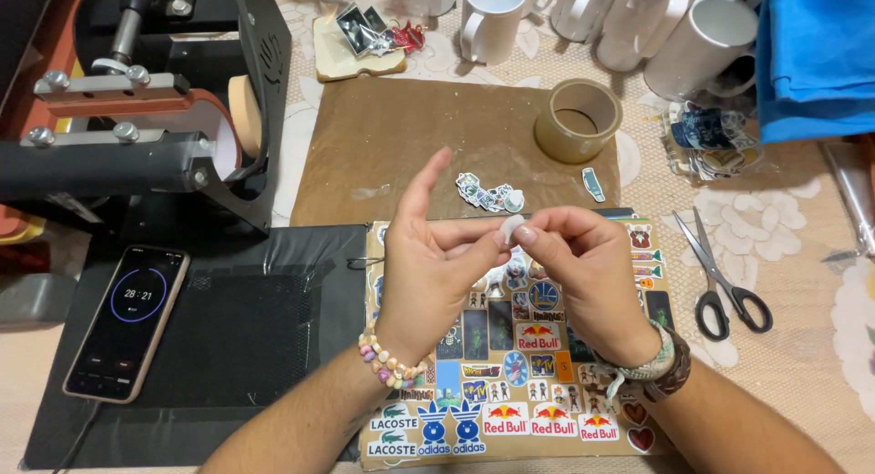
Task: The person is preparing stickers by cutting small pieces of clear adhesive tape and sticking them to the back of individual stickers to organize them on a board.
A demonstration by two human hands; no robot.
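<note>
Nearest the person, at the near edge of the table [802,365], lies a brown sheet of stickers [510,401], covered in small colourful logos and figures. Above it the two hands meet: the left hand [428,264] and the right hand [583,264] both pinch a small pale sticker [510,228] between thumb and fingertips, with the left index finger raised straight up; the sticker is held in the air over the far edge of the sheet. To the left, on a black mat [246,346], a phone [128,321] lies face up with a round timer on its screen. To the right of the sheet, black-handled scissors [725,278] rest on the flowered cloth. Just beyond the hands, on a brown work mat [392,146], sits a little heap of cut stickers [489,193], and further on a roll of brown tape [578,119]. A black press machine [146,118] stands at the far left, and white mugs [492,20] line the far edge beside a blue cloth [816,55]
</note>
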